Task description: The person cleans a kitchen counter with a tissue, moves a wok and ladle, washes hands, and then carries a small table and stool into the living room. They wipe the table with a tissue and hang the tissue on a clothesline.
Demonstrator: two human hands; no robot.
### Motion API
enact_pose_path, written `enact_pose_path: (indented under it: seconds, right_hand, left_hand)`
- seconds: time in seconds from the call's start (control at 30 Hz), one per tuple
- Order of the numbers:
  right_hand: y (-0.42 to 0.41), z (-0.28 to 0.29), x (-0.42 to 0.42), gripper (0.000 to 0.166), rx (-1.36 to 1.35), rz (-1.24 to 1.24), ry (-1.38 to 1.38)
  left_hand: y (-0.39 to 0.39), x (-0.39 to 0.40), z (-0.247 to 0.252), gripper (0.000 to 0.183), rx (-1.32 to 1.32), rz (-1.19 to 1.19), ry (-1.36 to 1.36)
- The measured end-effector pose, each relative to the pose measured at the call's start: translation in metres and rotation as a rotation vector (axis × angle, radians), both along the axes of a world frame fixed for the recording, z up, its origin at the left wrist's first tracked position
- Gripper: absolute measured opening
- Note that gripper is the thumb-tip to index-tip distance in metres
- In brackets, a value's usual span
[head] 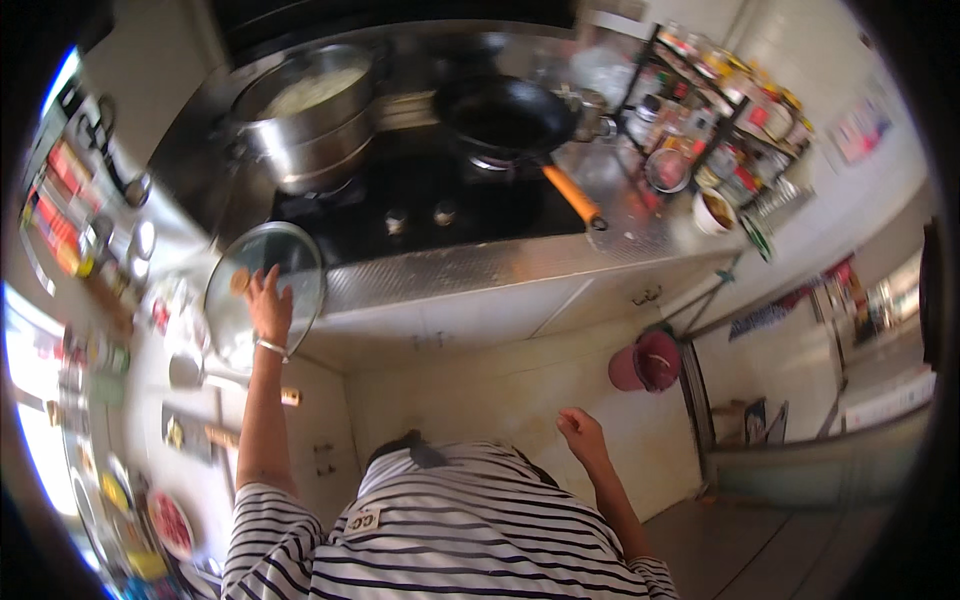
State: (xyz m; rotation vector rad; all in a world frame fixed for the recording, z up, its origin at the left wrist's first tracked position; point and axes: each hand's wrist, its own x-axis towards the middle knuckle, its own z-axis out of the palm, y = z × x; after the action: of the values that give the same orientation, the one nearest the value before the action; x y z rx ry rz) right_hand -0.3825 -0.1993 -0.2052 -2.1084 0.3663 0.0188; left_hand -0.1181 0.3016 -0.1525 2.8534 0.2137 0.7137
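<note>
My left hand [271, 311], with a bracelet at the wrist, is over a round glass lid [304, 259]. Its fingers are spread beside the lid's brown knob [239, 281]; whether they touch it is hard to see. The lid is at the counter corner, left of the black cooktop [420, 187]. My right hand [582, 436] hangs low before my body, fingers curled, with nothing visible in it. An uncovered steel steamer pot [311, 146] with pale food [315, 91] inside stands on the left burner. A black wok [502, 116] with an orange handle [571, 196] sits on the right burner.
A spice rack [697, 112] with jars and a white bowl [713, 211] are at the right. On the left counter are a small pot [186, 369], a cleaver [187, 433] and a plate of red food [171, 523]. A dark pink bucket [628, 367] is below the counter.
</note>
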Motion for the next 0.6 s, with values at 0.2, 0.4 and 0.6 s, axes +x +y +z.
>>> enact_pose_path:
  seconds: [0.2,0.4,0.6]
  right_hand:
    - [0.047,0.02,0.005,0.026,-0.013,-0.125,0.053]
    - [0.076,0.029,0.002,0.027,-0.193,-0.046,0.157]
    - [0.092,0.024,-0.002,0.027,-0.233,-0.08,0.078]
  left_hand:
    - [0.015,0.045,0.016,0.043,0.177,0.146,0.234]
    - [0.069,0.05,-0.003,0.028,0.144,0.142,0.293]
    - [0.072,0.034,0.005,0.027,0.156,0.108,0.277]
